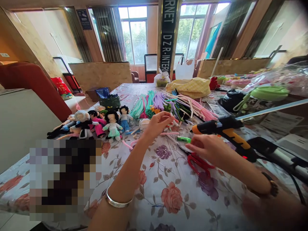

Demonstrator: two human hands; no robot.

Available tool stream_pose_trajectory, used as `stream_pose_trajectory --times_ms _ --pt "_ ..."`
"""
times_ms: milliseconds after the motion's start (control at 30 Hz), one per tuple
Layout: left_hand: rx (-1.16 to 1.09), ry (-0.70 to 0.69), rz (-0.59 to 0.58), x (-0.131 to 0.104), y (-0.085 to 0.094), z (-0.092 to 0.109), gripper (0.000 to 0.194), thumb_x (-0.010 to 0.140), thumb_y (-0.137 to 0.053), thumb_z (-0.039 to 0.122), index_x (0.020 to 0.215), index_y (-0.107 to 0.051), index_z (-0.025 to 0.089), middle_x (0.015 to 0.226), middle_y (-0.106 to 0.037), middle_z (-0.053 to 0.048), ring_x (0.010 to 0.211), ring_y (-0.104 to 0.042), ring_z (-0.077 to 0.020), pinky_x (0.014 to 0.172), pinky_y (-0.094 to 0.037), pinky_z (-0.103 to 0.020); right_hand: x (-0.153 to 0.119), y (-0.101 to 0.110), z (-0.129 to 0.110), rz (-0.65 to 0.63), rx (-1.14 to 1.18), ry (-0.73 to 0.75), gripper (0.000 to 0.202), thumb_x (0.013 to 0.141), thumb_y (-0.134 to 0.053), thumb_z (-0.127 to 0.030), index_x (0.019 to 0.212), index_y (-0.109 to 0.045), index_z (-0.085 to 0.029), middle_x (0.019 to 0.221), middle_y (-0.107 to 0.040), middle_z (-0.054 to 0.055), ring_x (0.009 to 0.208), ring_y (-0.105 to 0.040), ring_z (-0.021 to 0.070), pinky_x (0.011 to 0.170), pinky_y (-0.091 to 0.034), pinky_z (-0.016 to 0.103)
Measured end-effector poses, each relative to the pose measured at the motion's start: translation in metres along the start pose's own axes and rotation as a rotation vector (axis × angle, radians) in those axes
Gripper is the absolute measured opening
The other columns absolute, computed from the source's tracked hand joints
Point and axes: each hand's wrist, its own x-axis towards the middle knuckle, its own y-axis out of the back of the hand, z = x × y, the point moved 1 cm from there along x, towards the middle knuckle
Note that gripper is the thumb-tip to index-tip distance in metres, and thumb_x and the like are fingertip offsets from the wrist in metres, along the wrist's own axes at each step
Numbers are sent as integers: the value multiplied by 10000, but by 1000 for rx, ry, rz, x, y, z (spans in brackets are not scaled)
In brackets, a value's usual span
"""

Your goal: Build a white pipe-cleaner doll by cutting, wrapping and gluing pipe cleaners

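Observation:
My left hand (161, 122) reaches over the near edge of the pile of coloured fuzzy stems (156, 101), its thumb and fingertips pinched on something small and pale I cannot make out. My right hand (204, 146) hovers just above red-handled scissors (198, 163), fingers bent; whether it holds anything is hidden. Close to its fingertips lies a green lighter-like item (183, 139). Beyond the right hand sits a black and orange glue gun (226, 128) with a clear glue stick in its rear. A pink stem (127, 145) lies left of the left hand.
Several small dolls (113, 125) lie at the left near a dark green basket (109, 102). A yellow checked cloth bag (190, 87) and a tied plastic bag (161, 79) are at the back. A green-lidded container (269, 93) stands right. Flowered cloth (172, 197) covers the table.

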Motion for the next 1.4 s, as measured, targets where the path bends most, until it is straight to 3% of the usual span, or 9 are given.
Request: stream_pose_trajectory --times_ms 100,233,433,600,767,1000,1167,1400 --pt "37 -42 35 2 7 0 291 700 -681 397 799 -561 151 732 -678 -15 666 -575 -84 677 -452 -225 -11 -3 9 -144 -154 60 330 726 -663 -449 532 -540 -211 521 -590 19 479 -481 140 479 -282 286" --pt "110 -93 126 1 11 0 259 703 -680 380 778 -623 138 748 -674 -28 669 -588 -93 704 -490 -245 -19 -3 16 -226 -218 117 294 739 -643 -406 551 -532 -210 551 -579 17 513 -484 142 509 -296 287" --pt "73 -130 168 2 12 -2 248 682 -697 378 754 -666 143 730 -674 -33 669 -610 -110 694 -528 -265 -11 -1 2 -347 -227 -24 194 698 -597 -278 546 -505 -201 556 -576 21 530 -499 151 498 -295 284" --pt "-17 -88 148 2 10 0 269 708 -675 389 792 -622 139 722 -662 -11 560 -615 -87 627 -530 -249 2 -3 -8 -167 173 -115 140 756 -551 -322 686 -553 -201 632 -619 22 574 -554 160 528 -391 284" --pt "-67 -62 114 0 9 3 273 722 -661 397 778 -585 141 732 -644 -1 579 -622 -84 624 -526 -231 10 -11 -3 -122 680 -143 228 719 -655 -405 811 -596 -205 752 -646 31 649 -597 160 579 -470 285" --pt "-86 -53 80 -3 -8 2 258 695 -689 372 761 -635 128 704 -624 4 643 -569 -62 656 -476 -206 11 -15 -4 23 885 -205 328 667 -740 -439 826 -575 -204 636 -597 -21 505 -504 96 444 -378 223" --pt "-39 5 -27 -9 -19 3 225 681 -708 339 725 -673 121 692 -640 -2 633 -550 -58 632 -429 -194 8 -15 -12 186 990 -221 377 626 -779 -420 837 -555 -202 716 -626 -11 550 -526 92 460 -404 210" --pt "-34 25 -81 -8 -21 -1 231 625 -754 342 735 -703 146 703 -684 -19 663 -600 -95 664 -458 -231 3 -20 -15 290 1030 -196 363 594 -818 -318 810 -547 -209 667 -601 -49 500 -479 66 439 -389 194"
